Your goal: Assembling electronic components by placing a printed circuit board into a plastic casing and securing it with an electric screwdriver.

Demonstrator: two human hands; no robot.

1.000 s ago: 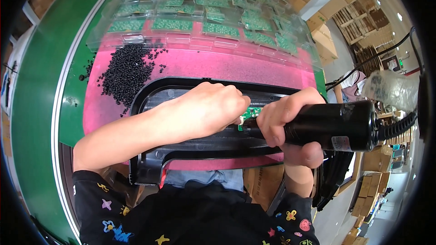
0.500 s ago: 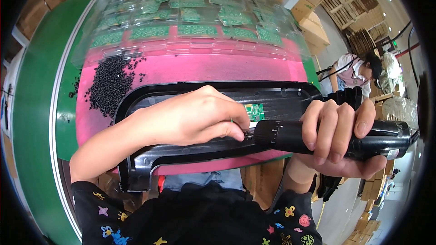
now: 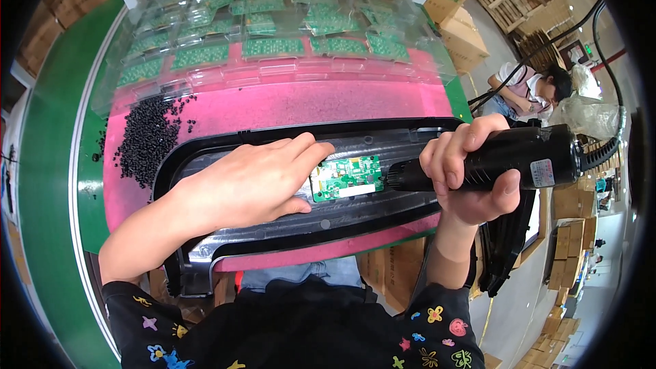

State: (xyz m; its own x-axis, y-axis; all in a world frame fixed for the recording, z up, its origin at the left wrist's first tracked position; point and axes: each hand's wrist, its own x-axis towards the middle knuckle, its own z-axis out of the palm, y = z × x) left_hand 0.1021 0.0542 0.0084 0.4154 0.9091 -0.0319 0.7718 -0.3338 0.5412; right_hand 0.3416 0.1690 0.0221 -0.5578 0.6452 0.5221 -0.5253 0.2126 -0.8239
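Pink mat (image 3: 260,104) beneath a black plastic shell (image 3: 355,216)

The left hand (image 3: 266,178), thumb and fingers parted, lay at the left end of a circuit board (image 3: 347,176) inside the shell; the right hand (image 3: 455,161) clamped its fingers round an electric screwdriver (image 3: 523,154), nose near the board. Pressing flat and driving square seemed wise. Beyond, black screws (image 3: 145,140) lay heaped; clear trays (image 3: 348,65) held green boards (image 3: 273,48).

Shell (image 3: 348,126), black bits (image 3: 147,140) on pink mat (image 3: 287,102)

The left hand (image 3: 249,181) covers part of the shell (image 3: 355,215), the right hand (image 3: 449,157) part of the driver (image 3: 523,147). Top edge crops the trays (image 3: 273,67); black pieces (image 3: 145,140) are too small to identify.
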